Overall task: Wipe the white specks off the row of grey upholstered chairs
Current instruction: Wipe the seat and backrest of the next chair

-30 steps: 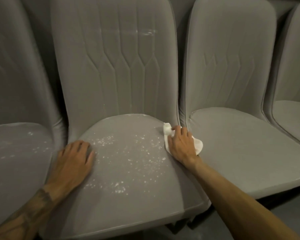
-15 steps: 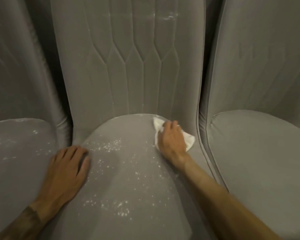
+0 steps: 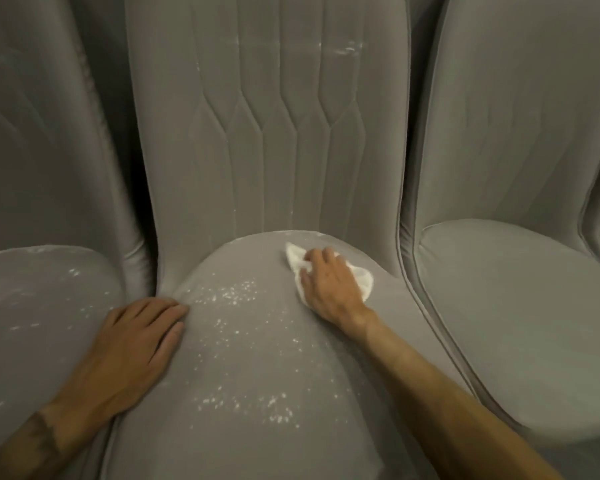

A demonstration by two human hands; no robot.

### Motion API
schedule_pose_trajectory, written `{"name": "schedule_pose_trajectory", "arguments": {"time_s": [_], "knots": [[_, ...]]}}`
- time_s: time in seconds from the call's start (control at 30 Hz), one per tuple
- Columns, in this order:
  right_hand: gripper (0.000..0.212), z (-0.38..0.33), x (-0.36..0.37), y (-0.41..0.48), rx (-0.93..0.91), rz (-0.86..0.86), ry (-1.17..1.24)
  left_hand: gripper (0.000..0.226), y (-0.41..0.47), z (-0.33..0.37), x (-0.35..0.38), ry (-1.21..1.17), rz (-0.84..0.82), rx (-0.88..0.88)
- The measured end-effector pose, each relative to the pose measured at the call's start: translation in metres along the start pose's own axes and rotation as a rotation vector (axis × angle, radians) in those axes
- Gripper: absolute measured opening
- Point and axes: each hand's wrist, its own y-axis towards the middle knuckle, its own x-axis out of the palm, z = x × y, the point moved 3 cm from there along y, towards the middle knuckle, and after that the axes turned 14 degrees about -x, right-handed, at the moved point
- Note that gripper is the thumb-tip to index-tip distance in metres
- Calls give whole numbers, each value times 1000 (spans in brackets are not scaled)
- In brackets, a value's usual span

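The right hand presses a white cloth flat against the back right part of the middle chair seat, close to where the seat meets the backrest. Its fingers lie spread and slightly curled over the cloth, pinning it down rather than gripping it in a fist; cloth edges stick out beyond the fingertips and past the thumb side. The left hand rests palm down on the seat's left edge, fingers loosely spread and holding nothing. White specks scatter across the seat between the two hands — a dense patch near the back left, another toward the front. More specks and smears mark the left chair seat and the middle backrest's upper right. The right chair seat looks clean.
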Motion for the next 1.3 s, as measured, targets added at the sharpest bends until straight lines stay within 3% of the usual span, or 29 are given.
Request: {"name": "schedule_pose_trajectory", "arguments": {"time_s": [0.13, 0.3, 0.4, 0.53, 0.6, 0.8, 0.93, 1.03, 1.2, 1.3], "knots": [[26, -20, -7, -28, -168, -73, 34, 52, -3, 7, -1, -20, 42, 32], [32, 47, -42, -39, 164, -42, -204, 50, -1, 7, -1, -23, 61, 36], [30, 35, -32, -32, 245, 0, -196, 48, -2, 8, 1, -38, 76, 41], [26, -17, -8, -50, -35, -35, 25, 45, -1, 7, 3, -38, 108, 53], [27, -6, -19, -62, -69, -42, 39, 46, -1, 4, 7, -40, 121, 66], [30, 39, -40, -61, 268, 42, -182, 42, 0, 2, 10, -57, 172, 91], [25, -16, -17, -68, 53, 48, -10, 41, 1, -1, 12, -61, 191, 104], [26, -13, -26, -80, -73, 10, 12, 40, -1, 0, 13, -34, 220, 161], [34, 51, -50, -76, 278, 12, -205, 41, -1, -1, 11, -62, 199, 132], [31, 31, -35, -69, 295, 33, -195, 39, -2, 2, 10, -56, 195, 149]]}}
